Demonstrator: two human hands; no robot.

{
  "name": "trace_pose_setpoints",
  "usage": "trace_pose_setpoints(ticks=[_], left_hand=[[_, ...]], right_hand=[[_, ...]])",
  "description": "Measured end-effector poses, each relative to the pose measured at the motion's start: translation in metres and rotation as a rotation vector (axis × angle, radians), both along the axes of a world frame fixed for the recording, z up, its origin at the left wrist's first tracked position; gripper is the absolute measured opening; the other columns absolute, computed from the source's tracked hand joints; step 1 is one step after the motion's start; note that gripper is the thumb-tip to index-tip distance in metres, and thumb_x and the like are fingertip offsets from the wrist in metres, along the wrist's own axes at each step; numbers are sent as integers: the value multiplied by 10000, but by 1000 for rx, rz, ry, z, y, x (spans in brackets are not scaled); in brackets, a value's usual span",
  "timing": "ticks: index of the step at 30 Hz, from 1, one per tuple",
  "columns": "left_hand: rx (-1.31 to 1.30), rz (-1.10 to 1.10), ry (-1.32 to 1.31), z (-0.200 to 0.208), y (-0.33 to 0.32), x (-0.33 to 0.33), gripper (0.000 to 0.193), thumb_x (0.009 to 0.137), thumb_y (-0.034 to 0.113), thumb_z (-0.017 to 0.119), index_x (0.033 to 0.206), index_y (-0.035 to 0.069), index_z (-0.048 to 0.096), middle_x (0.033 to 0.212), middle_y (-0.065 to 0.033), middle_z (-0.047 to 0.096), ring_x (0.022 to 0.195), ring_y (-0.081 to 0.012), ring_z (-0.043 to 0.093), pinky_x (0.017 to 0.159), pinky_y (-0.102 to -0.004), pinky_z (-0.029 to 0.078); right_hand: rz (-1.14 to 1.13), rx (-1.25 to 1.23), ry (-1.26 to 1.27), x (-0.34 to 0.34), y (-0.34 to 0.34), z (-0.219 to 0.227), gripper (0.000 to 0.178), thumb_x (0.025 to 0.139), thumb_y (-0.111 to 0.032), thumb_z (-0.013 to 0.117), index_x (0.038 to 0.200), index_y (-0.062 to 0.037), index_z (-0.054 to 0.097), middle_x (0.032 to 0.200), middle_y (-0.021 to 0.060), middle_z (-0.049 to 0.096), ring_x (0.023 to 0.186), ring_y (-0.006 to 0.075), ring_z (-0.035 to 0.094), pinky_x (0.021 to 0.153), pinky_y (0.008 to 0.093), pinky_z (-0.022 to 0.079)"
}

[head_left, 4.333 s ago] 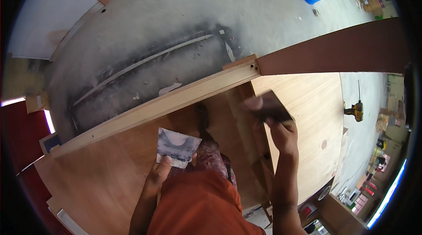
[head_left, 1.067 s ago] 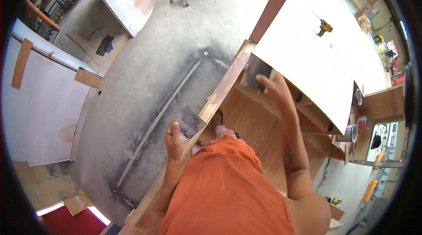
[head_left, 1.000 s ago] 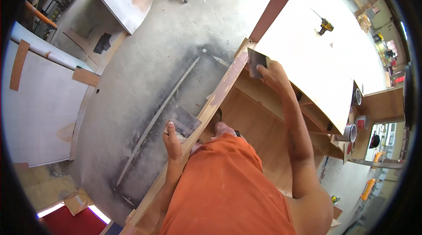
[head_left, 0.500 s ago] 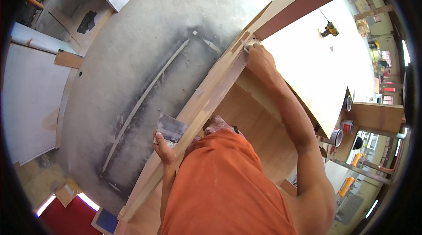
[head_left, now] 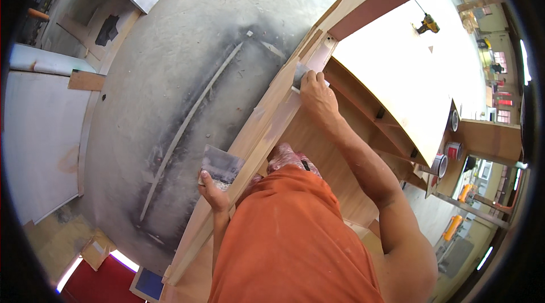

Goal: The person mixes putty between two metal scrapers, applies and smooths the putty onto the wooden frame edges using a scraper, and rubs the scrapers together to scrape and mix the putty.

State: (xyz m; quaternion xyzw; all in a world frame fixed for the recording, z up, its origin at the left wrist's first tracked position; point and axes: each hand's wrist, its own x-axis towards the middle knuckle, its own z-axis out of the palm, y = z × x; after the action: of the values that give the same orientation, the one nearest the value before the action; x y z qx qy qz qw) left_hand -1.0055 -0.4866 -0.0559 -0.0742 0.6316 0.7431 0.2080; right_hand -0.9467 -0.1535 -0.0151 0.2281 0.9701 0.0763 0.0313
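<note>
Your right hand point(head_left: 319, 94) holds a flat grey blade point(head_left: 301, 70) on the upper stretch of the wooden rail point(head_left: 255, 139), its fingers closed narrowly over the blade; the part that shows lies across the rail, but its full long axis is hidden by your hand. The rail's own long axis runs obliquely from lower left to upper right. Your left hand point(head_left: 213, 192) grips a grey plate point(head_left: 222, 164) near the rail's left side, thumb on top; the plate's broad free edge points away from you, its right end lower. Just beyond your right hand, a reddish-brown board point(head_left: 397, 5) bounds the rail's far end. To the right, a drill point(head_left: 428, 24) lies on the pale surface point(head_left: 392, 81), its bit toward upper left; cans point(head_left: 440, 165) stand near its lower corner. Left of the rail, a pale strip point(head_left: 185, 123) crosses the darkened floor point(head_left: 210, 124).
</note>
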Motion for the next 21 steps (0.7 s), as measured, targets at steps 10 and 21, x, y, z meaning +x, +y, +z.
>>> trace_pose_setpoints(ticks=[10, 21], left_hand=[[227, 0, -102, -8, -13, -6, 455, 1022, 352, 451, 1174, -66, 550, 1147, -117, 603, 1011, -241, 610, 897, -347, 480], [472, -95, -289, 6, -38, -13, 367, 987, 355, 480, 1189, 51, 517, 1101, -108, 621, 947, -274, 652, 702, -474, 582]], right_hand=[[-25, -67, 67, 15, -111, 1, 272, 769, -53, 588, 976, 118, 630, 984, 212, 561, 965, 303, 564, 722, 304, 575], [35, -159, 72, 35, -196, 5, 257, 781, -83, 585, 958, 94, 643, 994, 201, 582, 959, 303, 572, 718, 343, 571]])
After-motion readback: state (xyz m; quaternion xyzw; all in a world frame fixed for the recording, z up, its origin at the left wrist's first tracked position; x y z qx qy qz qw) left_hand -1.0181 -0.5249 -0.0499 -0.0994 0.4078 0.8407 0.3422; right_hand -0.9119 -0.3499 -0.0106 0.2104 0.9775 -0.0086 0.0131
